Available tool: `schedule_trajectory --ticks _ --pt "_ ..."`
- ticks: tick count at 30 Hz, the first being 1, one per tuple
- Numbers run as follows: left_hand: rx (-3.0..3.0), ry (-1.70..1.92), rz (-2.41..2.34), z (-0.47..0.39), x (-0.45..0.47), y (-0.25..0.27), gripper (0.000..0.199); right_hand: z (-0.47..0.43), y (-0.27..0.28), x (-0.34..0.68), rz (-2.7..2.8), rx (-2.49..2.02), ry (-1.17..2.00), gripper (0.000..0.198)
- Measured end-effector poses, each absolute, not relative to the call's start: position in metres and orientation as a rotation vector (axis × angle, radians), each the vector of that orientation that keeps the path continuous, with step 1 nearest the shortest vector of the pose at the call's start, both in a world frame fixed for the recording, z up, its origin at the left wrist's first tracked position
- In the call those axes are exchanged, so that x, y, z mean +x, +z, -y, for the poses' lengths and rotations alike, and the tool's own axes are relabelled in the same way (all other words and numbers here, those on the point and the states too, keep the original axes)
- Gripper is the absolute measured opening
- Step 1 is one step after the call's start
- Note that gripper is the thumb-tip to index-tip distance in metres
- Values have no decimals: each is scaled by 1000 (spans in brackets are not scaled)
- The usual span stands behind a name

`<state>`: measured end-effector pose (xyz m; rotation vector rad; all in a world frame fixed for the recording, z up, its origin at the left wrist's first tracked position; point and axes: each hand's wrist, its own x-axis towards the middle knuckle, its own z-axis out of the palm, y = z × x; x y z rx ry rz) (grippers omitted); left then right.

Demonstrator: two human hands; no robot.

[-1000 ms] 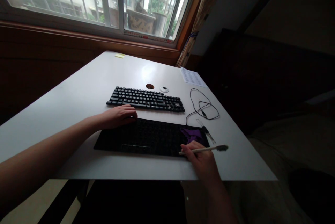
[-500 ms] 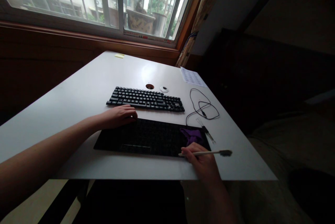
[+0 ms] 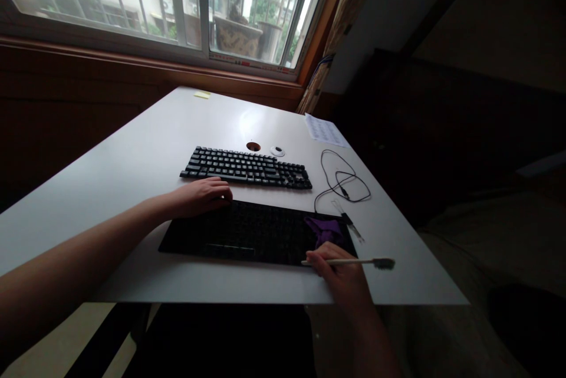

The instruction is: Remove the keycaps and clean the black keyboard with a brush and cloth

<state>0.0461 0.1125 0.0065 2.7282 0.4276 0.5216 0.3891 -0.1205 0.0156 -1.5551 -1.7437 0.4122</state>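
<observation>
A black keyboard base [image 3: 256,227], its key area too dark to make out, lies flat near the table's front edge. My left hand [image 3: 206,194] rests at its far left edge, fingers bent and closed on that edge. Pinched in my right hand [image 3: 338,266] is a toothbrush [image 3: 354,261] with a pale handle, its dark bristle head out to the right. A crumpled purple cloth [image 3: 326,230] lies on the base's right end, just beyond my right fingers. Beyond the base, black keycaps [image 3: 247,167] sit in rows in a keyboard layout.
To the right, a black cable [image 3: 347,174] lies coiled, and a wire keycap puller [image 3: 349,222] rests beside the base. A printed sheet [image 3: 326,130], a yellow sticky note [image 3: 202,95], a cable hole [image 3: 253,146] and its round cover [image 3: 277,151] are farther back on the white table [image 3: 132,148].
The toothbrush head has tipped slightly lower and to the right, with a small turn of my right hand. My left hand and the keyboard base stay where they were.
</observation>
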Motion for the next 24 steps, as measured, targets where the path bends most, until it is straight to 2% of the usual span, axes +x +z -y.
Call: schedule_trajectory --ticks 7,12,18,24 --pt "2740 504 -429 -113 46 7 19 121 18 385 1730 -1575 417 37" --pt "2742 488 -439 -113 47 6 18 121 17 387 1695 -1549 658 45" --pt "2718 496 -436 -112 46 8 18 120 15 391 1650 -1566 456 40" --pt "2687 534 -415 -113 46 8 17 116 15 385 1718 -1578 429 38"
